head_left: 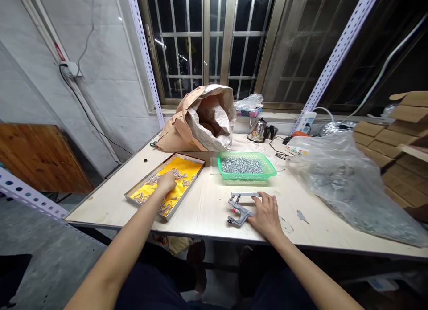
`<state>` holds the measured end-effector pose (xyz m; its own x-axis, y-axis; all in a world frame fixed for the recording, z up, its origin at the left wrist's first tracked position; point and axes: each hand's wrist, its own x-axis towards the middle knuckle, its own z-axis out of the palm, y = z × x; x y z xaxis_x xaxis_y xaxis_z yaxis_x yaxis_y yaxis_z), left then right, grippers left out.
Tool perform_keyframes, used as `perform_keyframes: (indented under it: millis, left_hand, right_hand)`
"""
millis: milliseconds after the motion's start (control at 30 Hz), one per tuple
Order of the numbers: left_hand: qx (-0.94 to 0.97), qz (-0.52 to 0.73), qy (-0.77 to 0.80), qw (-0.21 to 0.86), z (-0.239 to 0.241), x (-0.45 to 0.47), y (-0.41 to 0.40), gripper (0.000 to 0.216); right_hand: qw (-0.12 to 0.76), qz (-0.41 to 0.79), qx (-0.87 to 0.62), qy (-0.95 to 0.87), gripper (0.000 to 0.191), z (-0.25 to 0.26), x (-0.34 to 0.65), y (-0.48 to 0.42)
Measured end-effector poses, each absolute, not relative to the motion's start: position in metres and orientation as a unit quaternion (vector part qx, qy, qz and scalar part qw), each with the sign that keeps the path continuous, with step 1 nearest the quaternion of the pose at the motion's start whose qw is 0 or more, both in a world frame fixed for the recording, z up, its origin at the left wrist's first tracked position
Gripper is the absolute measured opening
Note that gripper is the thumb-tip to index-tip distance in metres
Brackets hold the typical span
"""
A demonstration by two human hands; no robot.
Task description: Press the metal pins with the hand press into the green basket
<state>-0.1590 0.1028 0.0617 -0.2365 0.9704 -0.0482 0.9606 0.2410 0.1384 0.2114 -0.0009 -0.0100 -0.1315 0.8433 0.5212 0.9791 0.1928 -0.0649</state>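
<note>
My left hand [166,181] reaches into a shallow yellow-lined tray [133,196] strewn with several small metal parts [178,173]; its fingers curl down onto the parts, and what they grip is hidden. My right hand [265,212] rests on the table with fingers closed on the edge of a small grey metal hand tool [238,208] that lies flat near the front edge. A green plastic basket [246,166] full of small metal pieces stands just beyond the tool.
A big open paper sack [203,118] lies at the back of the white table [207,203]. A large clear plastic bag [347,181] covers the right side. A kettle [257,131], cables and stacked cardboard boxes [391,140] sit at back right.
</note>
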Motion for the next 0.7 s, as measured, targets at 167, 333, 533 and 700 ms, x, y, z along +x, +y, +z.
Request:
perform_keyframes:
  millis: [167,333,533,700]
  left_hand:
    - [0.615,0.318,0.701,0.17,0.064,-0.121,0.069,0.013]
    - [0.477,0.474,0.543,0.503,0.04,-0.046,0.019,0.022]
    - [0.451,0.466,0.518,0.558,0.007,0.01,0.001,0.022]
    - [0.489,0.459,0.505,0.543,-0.001,0.021,0.002,0.024]
  right_hand:
    - [0.231,-0.192,-0.61,-0.733,0.055,-0.002,0.207,-0.007]
    - [0.215,-0.212,-0.608,-0.734,0.053,0.016,0.201,-0.011]
    - [0.189,-0.235,-0.594,-0.746,0.049,0.031,0.198,-0.009]
    - [0.186,-0.24,-0.596,-0.743,0.048,0.033,0.197,-0.01]
